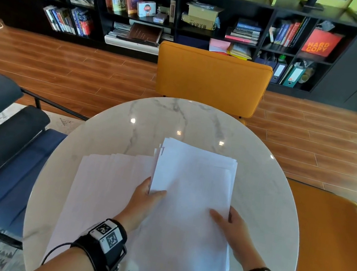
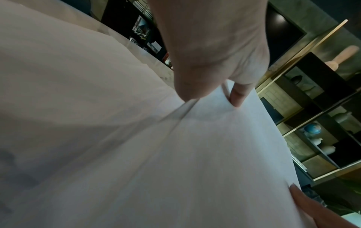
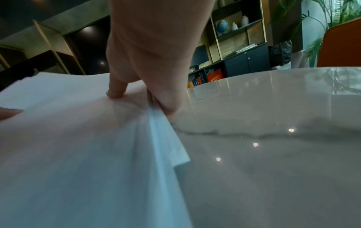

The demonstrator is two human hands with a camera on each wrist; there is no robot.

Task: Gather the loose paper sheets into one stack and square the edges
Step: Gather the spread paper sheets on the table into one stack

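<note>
Marble table (image 1: 257, 197), round and glossy. On it, near the front edge, a part-gathered stack (image 1: 188, 208), lifted a little along its sides by both hands. Left of the stack, and partly under it, a fan of loose sheets (image 1: 103, 189) lying flat, not yet gathered in.

Left hand (image 1: 145, 198) clamped on the stack's left edge: thumb on top, fingers (image 2: 239, 95) curled beneath, seen from the left wrist. Right hand (image 1: 232, 226) clamped on the stack's right edge the same way, thumb on top, fingers (image 3: 117, 91) pressing the paper in the right-wrist view, several layers splayed just below the grip.

Far corners of the stack stepped and uneven, so not yet square. Probably mid-gather, with the fan left of the stack to be swept in, then tapping to align.

Risks from here, as a judgement:
- Slippery polished marble under thin paper: a sideways sweep could shoot the fan's outer sheets toward the table's left rim and off it.
- Pinching only at the edges, with layers already splayed on the right: lower sheets could slide out if lifted higher or tilted.
- Sliding the stack over the fan could catch a leading corner and fold or crease it.
- Tapping while the offsets are this large could buckle the protruding sheets rather than seat them.
</note>
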